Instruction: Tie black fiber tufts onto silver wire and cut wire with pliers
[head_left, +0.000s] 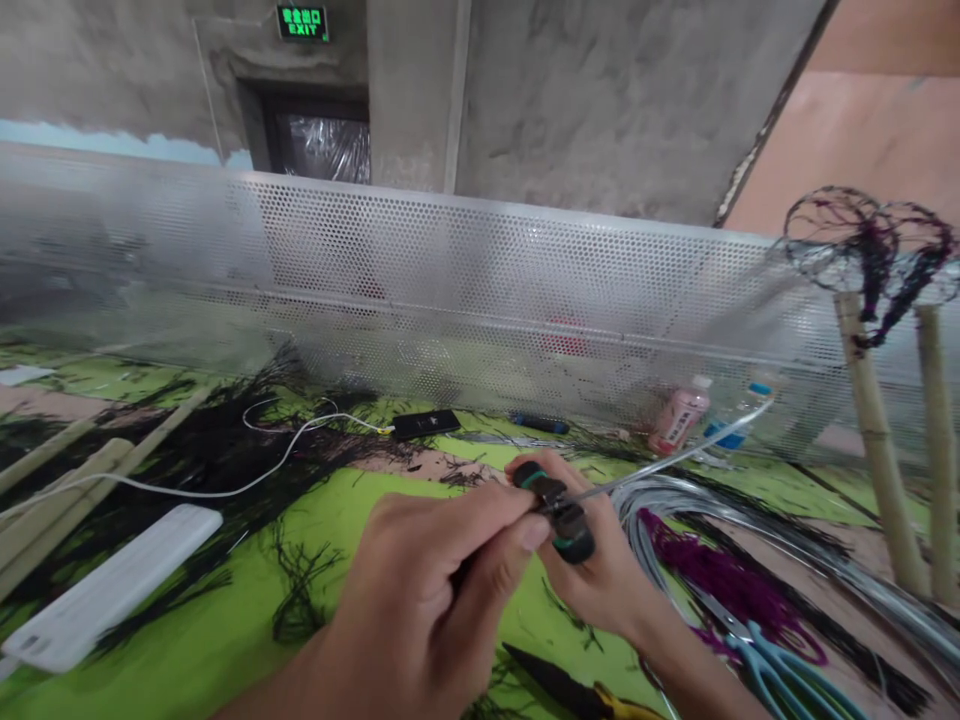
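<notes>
In my right hand (592,570) is a pair of pliers (568,527) with black and green handles, the fingers wrapped around them. A silvery wire (697,452) runs from the plier head up to the right. My left hand (442,570) is closed in a pinch against the jaw side of the pliers. Whatever lies between its thumb and forefinger is hidden. A coil of the same silvery wire (636,530) lies beyond my right wrist. Below the hands are yellow-handled pliers (559,680), and light-blue scissors (784,675) lie on the right by purple cord (731,575).
A perforated metal panel (487,270) stands behind the green surface (240,620). A white power strip (120,585), bamboo poles (97,465) and a black phone (425,424) lie left. Bottles (680,415) and upright bamboo posts (874,430) stand right. Black strands are scattered about.
</notes>
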